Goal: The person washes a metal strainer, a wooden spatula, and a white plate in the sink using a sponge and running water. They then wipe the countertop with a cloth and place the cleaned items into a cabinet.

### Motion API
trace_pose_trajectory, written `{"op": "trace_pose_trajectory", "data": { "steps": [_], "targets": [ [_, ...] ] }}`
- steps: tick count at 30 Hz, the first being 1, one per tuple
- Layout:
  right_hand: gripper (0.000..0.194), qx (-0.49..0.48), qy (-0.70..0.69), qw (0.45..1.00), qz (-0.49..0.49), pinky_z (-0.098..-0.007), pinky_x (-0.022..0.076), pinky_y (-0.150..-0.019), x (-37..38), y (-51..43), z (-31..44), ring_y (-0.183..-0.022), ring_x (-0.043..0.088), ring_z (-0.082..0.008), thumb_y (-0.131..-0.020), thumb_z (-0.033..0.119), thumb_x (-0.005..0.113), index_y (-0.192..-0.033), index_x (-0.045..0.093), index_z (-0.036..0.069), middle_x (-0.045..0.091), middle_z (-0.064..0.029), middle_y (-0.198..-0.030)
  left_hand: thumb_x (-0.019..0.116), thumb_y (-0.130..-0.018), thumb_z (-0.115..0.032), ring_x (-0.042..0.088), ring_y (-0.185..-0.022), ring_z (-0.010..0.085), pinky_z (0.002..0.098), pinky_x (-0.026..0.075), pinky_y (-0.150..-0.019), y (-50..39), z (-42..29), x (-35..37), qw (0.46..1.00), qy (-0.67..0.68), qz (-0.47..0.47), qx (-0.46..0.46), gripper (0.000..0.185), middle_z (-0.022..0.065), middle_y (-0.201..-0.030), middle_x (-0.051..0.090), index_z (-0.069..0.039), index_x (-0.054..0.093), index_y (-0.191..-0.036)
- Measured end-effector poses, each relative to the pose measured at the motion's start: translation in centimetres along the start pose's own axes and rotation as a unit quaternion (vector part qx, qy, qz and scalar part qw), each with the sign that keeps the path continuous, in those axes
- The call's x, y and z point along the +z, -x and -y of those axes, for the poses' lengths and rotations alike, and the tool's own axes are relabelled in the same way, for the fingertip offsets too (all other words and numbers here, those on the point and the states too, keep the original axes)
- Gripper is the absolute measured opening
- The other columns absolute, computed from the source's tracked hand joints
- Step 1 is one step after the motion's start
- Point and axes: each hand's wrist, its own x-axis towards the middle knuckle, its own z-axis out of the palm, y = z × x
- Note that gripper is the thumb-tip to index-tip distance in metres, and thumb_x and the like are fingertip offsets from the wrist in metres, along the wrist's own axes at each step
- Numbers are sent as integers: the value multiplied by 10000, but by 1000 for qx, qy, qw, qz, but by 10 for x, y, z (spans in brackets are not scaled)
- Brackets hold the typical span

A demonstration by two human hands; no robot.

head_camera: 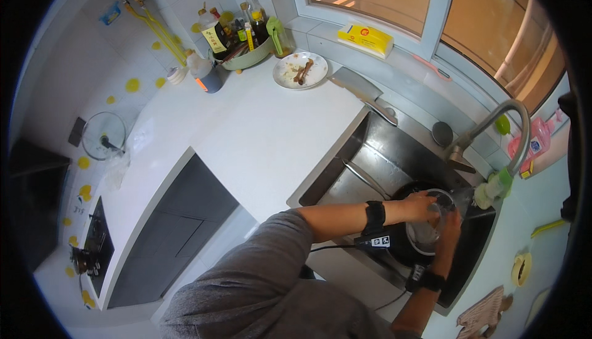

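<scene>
Over the sink, my left hand grips the upper left rim of a clear round bowl, fingertips reaching inside. My right hand is at the bowl's right side, blurred, so its grip is unclear. What lies inside the bowl is partly hidden by my fingers. Beneath the bowl sits a black pan, whose metal handle points to the upper left. The faucet's green-and-white spout end is just right of the bowl, with a pale translucent patch between them.
A cleaver lies by the sink's back corner, its handle over the rim. Beside it is a plate with bones. Bottles fill a green basin further left. The curved faucet arches at right. A cable trails from my left wrist.
</scene>
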Motion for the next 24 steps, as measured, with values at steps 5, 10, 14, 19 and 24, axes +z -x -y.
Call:
{"op": "trace_pose_trajectory", "data": {
  "steps": [5, 10, 14, 19, 24],
  "targets": [
    [477, 40, -123, 988, -81, -393, 348, -922, 9, 7, 30, -1142, 425, -246, -874, 262, 462, -1304, 360, 83, 442, -130, -1252, 515, -835, -352, 578, -836, 283, 381, 447, -718, 14, 64, -83, 981, 142, 130, 13, 363, 159, -904, 616, -69, 596, -1047],
    [629, -30, 306, 945, -115, -368, 312, -974, 63, -14, 7, -1188, 386, -337, -806, 340, 558, -1298, 334, 17, 406, -231, -1269, 529, -850, -295, 561, -737, 139, 276, 458, -651, 36, 110, -139, 930, 338, 107, -99, 282, 43, -760, 585, -24, 602, -877],
    [733, -90, 208, 936, -269, -374, 280, -996, 113, -59, 10, -1214, 340, -357, -820, 356, 540, -1336, 192, -30, 315, -258, -1323, 540, -846, -300, 556, -738, 124, 273, 456, -642, 59, 135, -172, 892, 406, 95, -173, 269, 31, -778, 579, -38, 591, -883],
    [499, -84, 25, 935, -345, -370, 400, -863, 97, -127, 51, -1013, 492, -269, -818, 269, 551, -1186, 388, -26, 502, -186, -1121, 552, -838, -288, 544, -795, 130, 276, 450, -668, 75, 155, -189, 888, 420, 56, -176, 447, 55, -899, 573, -28, 468, -1192],
    [497, -107, -146, 931, -316, -357, 464, -692, 80, -154, 40, -875, 533, -230, -833, 323, 529, -1138, 355, -29, 496, -157, -1032, 548, -844, -272, 535, -781, 160, 314, 467, -668, 88, 199, -215, 840, 486, -3, -240, 388, 70, -878, 565, -24, 473, -1133]
  ]
}}
